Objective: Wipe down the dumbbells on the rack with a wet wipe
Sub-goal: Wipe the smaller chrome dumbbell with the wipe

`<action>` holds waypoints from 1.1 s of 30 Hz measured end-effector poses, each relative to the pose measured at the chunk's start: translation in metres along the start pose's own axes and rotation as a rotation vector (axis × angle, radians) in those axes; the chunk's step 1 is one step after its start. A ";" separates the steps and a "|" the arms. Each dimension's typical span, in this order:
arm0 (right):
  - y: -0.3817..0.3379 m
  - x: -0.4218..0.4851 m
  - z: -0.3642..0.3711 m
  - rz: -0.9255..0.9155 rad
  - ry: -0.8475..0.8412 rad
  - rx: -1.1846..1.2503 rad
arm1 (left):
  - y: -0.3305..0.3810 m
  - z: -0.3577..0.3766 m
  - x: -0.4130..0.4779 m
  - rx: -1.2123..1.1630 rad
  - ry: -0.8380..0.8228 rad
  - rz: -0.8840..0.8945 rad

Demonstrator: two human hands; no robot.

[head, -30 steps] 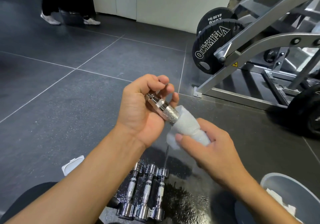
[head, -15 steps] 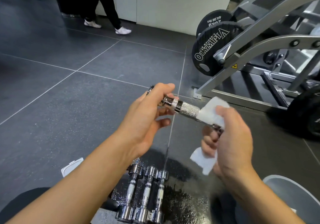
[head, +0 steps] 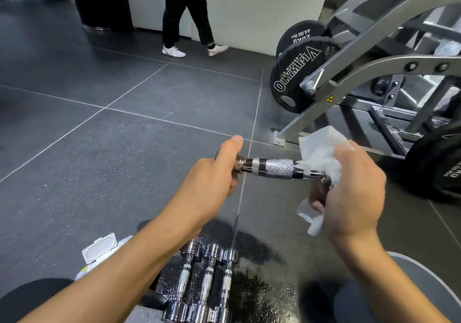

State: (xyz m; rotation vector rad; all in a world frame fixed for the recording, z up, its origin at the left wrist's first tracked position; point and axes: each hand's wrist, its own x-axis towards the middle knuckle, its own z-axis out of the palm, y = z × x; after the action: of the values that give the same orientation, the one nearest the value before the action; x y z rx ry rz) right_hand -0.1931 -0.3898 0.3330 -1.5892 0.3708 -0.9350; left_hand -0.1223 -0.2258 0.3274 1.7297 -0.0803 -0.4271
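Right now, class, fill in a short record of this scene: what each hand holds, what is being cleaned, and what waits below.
left hand: grips one end of the held dumbbell
right hand: holds the wet wipe around the other end
held dumbbell: roughly level, knurled handle bare between the hands
waiting dumbbells: three, side by side, below the arms
wipes pack: lid open, left of the waiting dumbbells
background: weight plate on a machine; a person walking
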 end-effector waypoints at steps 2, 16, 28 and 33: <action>0.002 0.006 0.000 0.252 -0.007 0.143 | -0.005 0.001 0.000 0.097 0.087 0.136; 0.005 0.030 0.007 0.543 0.074 0.867 | -0.012 0.016 -0.011 -0.206 -0.350 0.084; 0.011 0.028 0.021 0.640 -0.343 0.681 | -0.012 0.037 -0.015 -0.413 -0.562 -0.165; 0.007 0.035 0.017 0.600 -0.379 0.775 | -0.021 0.031 -0.011 -0.497 -0.583 -0.115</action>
State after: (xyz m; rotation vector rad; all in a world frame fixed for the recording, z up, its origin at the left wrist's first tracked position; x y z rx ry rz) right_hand -0.1565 -0.4043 0.3390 -0.8253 0.1610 -0.2355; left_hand -0.1463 -0.2474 0.3058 1.0849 -0.2707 -0.9438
